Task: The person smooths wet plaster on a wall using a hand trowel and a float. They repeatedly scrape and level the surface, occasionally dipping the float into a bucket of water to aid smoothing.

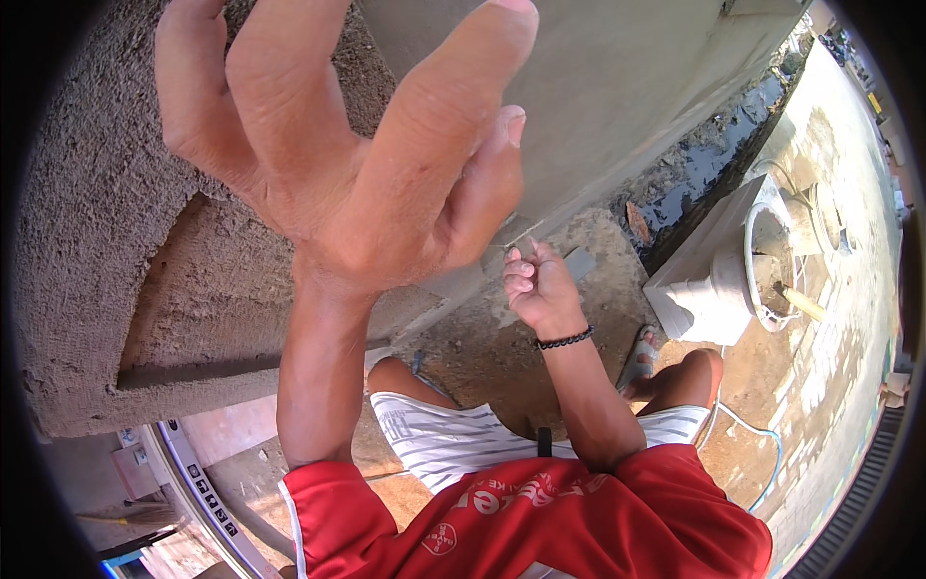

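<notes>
My left hand (357, 154) is raised large and close, with its fingers apart and slightly bent. No object shows in it. Behind it lies a rough, sandy plastered wall (106, 193) with a recessed panel (207, 299). Lower and to the right, my right hand (545, 289) has its fingers curled in a pinch beside the base of a smoother grey wall (598, 96). A thin line seems to run from its fingertips, too fine to identify. Just behind that hand sits a flat grey piece (580, 262); contact between them cannot be made out.
At right stands a white bucket (725, 272) with grey material and a yellow-handled tool (801, 301) in it. A wet, muddy trench (709, 164) follows the smooth wall. A blue hose (775, 468) crosses the ground. A long pale strip (198, 487) lies at lower left.
</notes>
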Motion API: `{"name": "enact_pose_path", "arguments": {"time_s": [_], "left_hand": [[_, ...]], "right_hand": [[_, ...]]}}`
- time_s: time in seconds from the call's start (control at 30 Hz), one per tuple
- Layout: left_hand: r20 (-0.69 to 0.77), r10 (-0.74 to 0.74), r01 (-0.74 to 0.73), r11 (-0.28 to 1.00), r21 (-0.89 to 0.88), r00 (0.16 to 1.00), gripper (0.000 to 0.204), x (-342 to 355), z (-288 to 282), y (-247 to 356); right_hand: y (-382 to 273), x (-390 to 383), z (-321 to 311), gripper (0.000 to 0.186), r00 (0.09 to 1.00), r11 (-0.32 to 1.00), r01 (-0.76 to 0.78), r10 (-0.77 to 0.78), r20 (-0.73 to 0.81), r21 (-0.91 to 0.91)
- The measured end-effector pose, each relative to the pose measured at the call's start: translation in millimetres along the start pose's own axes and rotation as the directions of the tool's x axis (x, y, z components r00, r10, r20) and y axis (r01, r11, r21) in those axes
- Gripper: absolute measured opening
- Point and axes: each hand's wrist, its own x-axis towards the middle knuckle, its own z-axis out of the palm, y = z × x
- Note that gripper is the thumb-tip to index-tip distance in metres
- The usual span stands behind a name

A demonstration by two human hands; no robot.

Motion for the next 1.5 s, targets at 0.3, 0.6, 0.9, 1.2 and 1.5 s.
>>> {"name": "enact_pose_path", "arguments": {"time_s": [0.3,0.6,0.9,1.2,1.5], "left_hand": [[0.018,0.016,-0.018,0.993,0.121,1.000,0.029,-3.7,-3.5,3.0],[-0.035,0.190,-0.184,0.974,0.135,0.981,0.033,-4.4,8.0,-20.6],[0.108,0.317,-0.324,0.944,0.062,0.942,0.036,-5.1,0.5,-31.4],[0.034,0.370,-0.370,0.929,-0.007,0.928,0.037,-5.7,8.8,-34.6],[0.111,0.224,-0.245,0.940,0.239,0.968,0.035,2.0,-9.9,-20.6]], "right_hand": [[-34.1,-64.2,4.7,0.018,0.903,0.998,0.046,-0.028,0.429,-0.033],[-85.4,61.3,-146.1,0.015,1.000,0.997,0.015,-0.017,-0.019,-0.080],[-84.7,124.2,-179.9,0.023,0.980,0.996,-0.089,0.083,-0.182,-0.020],[-73.8,134.3,-144.8,0.024,0.971,0.998,-0.026,0.014,-0.240,-0.049],[-35.0,99.2,-39.8,0.014,0.955,0.978,0.142,-0.176,-0.239,-0.155]]}}
